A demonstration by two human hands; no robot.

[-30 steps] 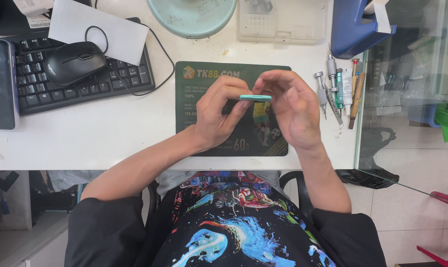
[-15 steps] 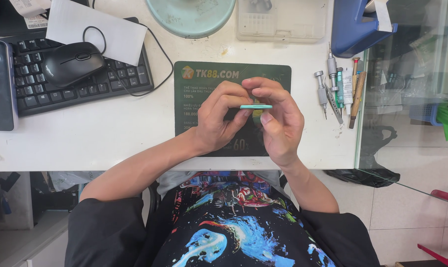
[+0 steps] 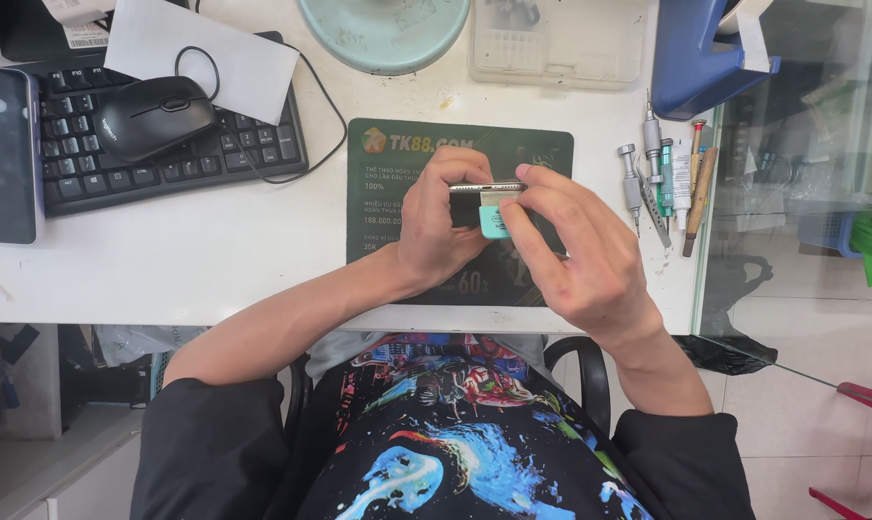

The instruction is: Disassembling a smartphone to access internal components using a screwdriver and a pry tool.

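1. Now the left hand (image 3: 436, 226) and right hand (image 3: 576, 255) both pinch a thin phone (image 3: 484, 188) edge-on – each grip closed on it.
2. Phone – silvery edge, teal piece (image 3: 495, 223) beneath – hovers above the dark green mat (image 3: 397, 193) on the bench (image 3: 215, 250).

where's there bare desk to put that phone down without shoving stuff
Widest bare patch: white desk between keyboard and near edge, left of the dark green mat. The mat's top strip is also free. Crowded: tools at the right edge, lamp base and clear case behind.
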